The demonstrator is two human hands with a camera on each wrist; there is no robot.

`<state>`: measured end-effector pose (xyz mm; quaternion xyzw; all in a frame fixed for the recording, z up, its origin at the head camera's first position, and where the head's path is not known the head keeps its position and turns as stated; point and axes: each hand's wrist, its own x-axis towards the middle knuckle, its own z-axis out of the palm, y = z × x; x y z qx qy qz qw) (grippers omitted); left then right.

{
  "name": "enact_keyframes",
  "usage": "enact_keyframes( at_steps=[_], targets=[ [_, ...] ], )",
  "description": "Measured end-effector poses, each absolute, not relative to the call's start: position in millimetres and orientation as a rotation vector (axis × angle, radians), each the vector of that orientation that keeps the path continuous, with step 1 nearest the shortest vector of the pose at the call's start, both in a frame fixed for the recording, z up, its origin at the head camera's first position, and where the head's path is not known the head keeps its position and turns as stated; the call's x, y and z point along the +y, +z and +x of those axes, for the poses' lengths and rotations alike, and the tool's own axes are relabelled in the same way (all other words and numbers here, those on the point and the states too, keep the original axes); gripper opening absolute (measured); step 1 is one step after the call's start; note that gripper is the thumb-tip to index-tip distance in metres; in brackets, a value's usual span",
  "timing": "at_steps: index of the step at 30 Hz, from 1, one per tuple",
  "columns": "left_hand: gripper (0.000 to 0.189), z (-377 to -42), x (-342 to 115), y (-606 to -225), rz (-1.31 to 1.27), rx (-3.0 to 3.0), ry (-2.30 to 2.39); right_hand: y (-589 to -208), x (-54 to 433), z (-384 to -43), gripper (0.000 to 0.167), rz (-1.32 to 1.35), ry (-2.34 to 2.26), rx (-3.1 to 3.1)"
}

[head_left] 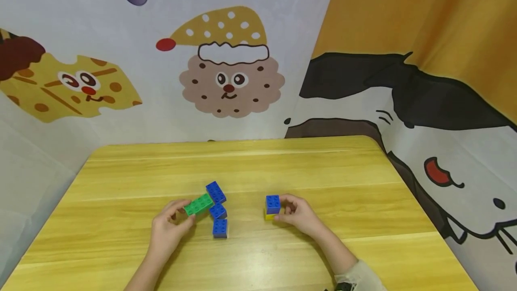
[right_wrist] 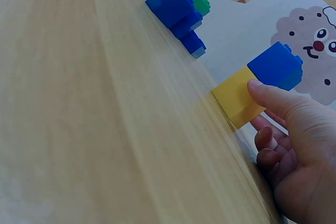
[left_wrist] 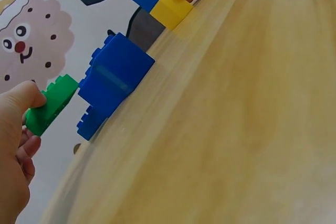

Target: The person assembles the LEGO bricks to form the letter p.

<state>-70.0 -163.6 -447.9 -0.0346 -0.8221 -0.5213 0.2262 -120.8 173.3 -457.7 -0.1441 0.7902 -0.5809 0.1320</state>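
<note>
My left hand point(head_left: 167, 228) pinches a long green building brick point(head_left: 199, 204) between thumb and fingers; in the left wrist view that green brick point(left_wrist: 51, 104) is held up off the table. Close to its right end lie three blue bricks: a far one point(head_left: 216, 191), a middle one point(head_left: 218, 211) and a near one point(head_left: 220, 228). On the right, a blue brick point(head_left: 272, 204) sits on top of a yellow brick point(head_left: 269, 216). My right hand point(head_left: 300, 214) grips this small stack from its right side, the thumb on the yellow brick point(right_wrist: 236, 98) in the right wrist view.
All of this is on a wooden table point(head_left: 258, 264) with light yellow grain. Behind it hangs a printed cloth point(head_left: 153, 116) with cartoon figures, which also runs along the table's left and right sides.
</note>
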Motion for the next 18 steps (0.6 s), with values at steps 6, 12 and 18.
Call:
enact_keyframes(
  at_steps=[6,12,18],
  targets=[
    [0.041,-78,-168,-463,-0.124,-2.215,-1.439,-458,174,-120,0.037,-0.422,-1.680,2.302],
    [0.040,-82,-165,-464,-0.220,-2.179,-1.450,-458,173,-120,0.037,-0.427,-1.693,2.288],
    [0.042,-85,-153,-456,-0.286,-2.182,-1.459,-457,174,-119,0.041,-0.425,-1.718,2.275]
  ],
)
